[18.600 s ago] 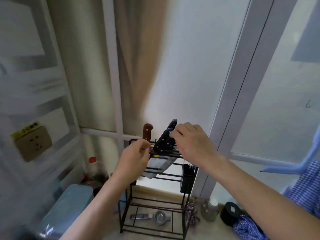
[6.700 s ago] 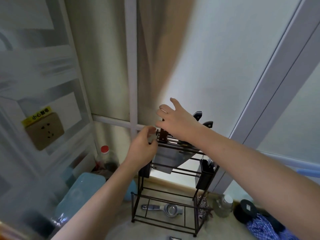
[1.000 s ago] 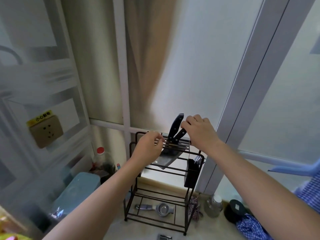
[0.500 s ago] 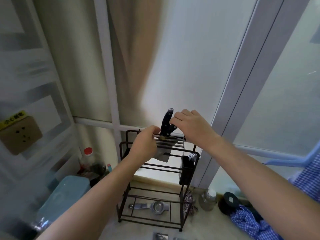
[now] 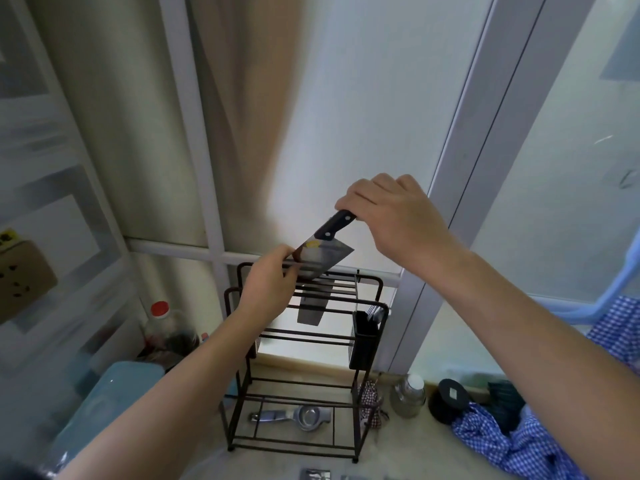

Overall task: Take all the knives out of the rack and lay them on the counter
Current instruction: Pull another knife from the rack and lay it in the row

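Broad steel cleaver with a black riveted handle (image 5: 323, 252) is held tilted above the dark wire knife rack (image 5: 367, 303), handle up and to the right, blade corner pointing down toward the rack's top rails. Right hand (image 5: 394, 216) is clenched around the end of the black handle. Left hand (image 5: 268, 289) is placed at the rack's top rail, fingers (image 5: 282, 252) pinched at the left edge of the cleaver blade; exact contact between rail and blade cannot be told. A second steel blade (image 5: 309, 311) is seen hanging down through the rails in the rack, below the lifted cleaver; its handle is hidden behind the left hand. A black cutlery holder (image 5: 362, 341) is hung on the rack's right side. A metal squeezer (image 5: 294, 415) is lying inside the rack's bottom frame on the pale tabletop (image 5: 398, 455). Blue checked cloth (image 5: 519, 441) is bunched at the right, a red-capped bottle (image 5: 161, 323) at the left.
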